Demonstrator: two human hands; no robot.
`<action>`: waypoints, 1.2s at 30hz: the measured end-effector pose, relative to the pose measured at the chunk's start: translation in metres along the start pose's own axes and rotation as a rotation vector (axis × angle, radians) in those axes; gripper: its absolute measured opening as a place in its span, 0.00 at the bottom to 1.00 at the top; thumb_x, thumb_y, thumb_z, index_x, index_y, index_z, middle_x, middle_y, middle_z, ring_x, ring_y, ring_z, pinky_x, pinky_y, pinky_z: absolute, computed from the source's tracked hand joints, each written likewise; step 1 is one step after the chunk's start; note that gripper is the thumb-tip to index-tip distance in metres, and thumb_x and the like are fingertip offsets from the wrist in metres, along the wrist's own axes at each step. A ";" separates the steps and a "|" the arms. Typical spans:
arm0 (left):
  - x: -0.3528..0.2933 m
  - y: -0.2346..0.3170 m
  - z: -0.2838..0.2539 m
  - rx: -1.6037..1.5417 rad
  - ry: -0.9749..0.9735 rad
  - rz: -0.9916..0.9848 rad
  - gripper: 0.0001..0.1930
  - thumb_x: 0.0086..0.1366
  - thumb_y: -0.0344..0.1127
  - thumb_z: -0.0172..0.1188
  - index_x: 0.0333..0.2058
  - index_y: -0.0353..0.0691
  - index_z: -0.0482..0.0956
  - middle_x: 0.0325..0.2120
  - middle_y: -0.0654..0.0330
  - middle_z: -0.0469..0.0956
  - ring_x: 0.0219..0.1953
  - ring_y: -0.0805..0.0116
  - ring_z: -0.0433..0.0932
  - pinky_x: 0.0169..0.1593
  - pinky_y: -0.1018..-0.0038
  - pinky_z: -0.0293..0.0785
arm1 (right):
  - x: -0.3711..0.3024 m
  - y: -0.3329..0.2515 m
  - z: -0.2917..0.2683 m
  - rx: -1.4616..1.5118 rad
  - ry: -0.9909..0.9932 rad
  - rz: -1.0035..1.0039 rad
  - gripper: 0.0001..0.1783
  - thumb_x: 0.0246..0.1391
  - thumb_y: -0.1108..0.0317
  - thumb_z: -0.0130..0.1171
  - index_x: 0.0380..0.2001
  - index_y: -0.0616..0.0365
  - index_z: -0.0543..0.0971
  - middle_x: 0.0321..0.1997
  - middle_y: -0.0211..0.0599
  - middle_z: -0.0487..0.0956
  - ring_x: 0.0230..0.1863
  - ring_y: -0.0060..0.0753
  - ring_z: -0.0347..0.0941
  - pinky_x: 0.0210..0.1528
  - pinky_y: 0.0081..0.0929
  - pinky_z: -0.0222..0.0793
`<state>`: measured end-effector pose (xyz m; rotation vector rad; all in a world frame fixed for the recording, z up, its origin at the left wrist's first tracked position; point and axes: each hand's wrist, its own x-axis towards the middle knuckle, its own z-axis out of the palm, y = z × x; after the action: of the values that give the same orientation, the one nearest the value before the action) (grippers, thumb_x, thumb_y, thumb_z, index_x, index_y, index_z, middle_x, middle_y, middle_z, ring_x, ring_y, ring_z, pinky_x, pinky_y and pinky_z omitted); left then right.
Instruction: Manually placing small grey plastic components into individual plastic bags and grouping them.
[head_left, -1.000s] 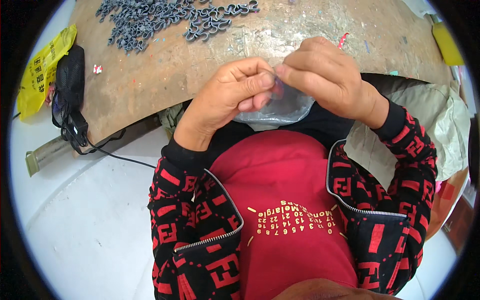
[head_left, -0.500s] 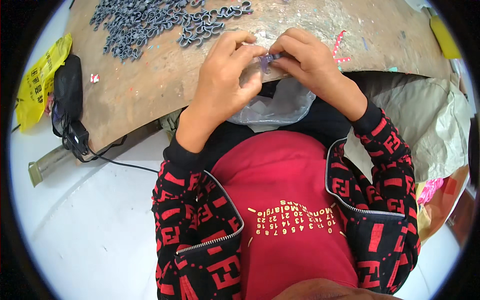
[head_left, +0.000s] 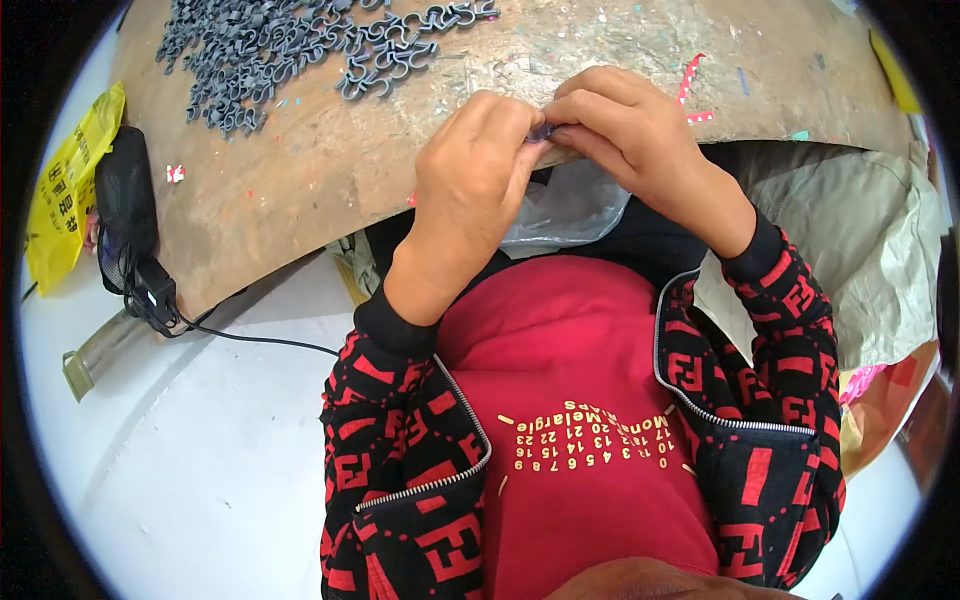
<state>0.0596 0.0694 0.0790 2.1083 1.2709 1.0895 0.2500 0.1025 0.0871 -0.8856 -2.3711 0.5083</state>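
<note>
Bag (head_left: 578,208), contents unclear, near purple piece (head_left: 541,132)

Tabletop (head_left: 290,190): wood, matt, scuffed, rough. Clips (head_left: 240,62): plastic, low sheen. Held piece (head_left: 540,132): apparently plastic, mostly hidden. Clear bag (head_left: 572,205): thin plastic film, glossy, creased. Yellow bag (head_left: 70,195): glossy plastic. Shirt (head_left: 570,350): smooth matt cloth. Zip (head_left: 430,488): shiny metal.
</note>
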 end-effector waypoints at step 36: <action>0.008 0.005 0.010 0.205 0.001 0.144 0.07 0.48 0.21 0.55 0.26 0.39 0.70 0.24 0.56 0.69 0.28 0.56 0.73 0.30 0.65 0.71 | 0.029 0.003 -0.017 0.017 -0.218 -0.059 0.10 0.42 0.75 0.61 0.29 0.64 0.71 0.29 0.42 0.70 0.32 0.50 0.71 0.32 0.37 0.67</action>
<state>0.0728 0.0741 0.0797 2.3835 1.2962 1.0582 0.2436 0.1270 0.1087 -0.7847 -2.5761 0.6281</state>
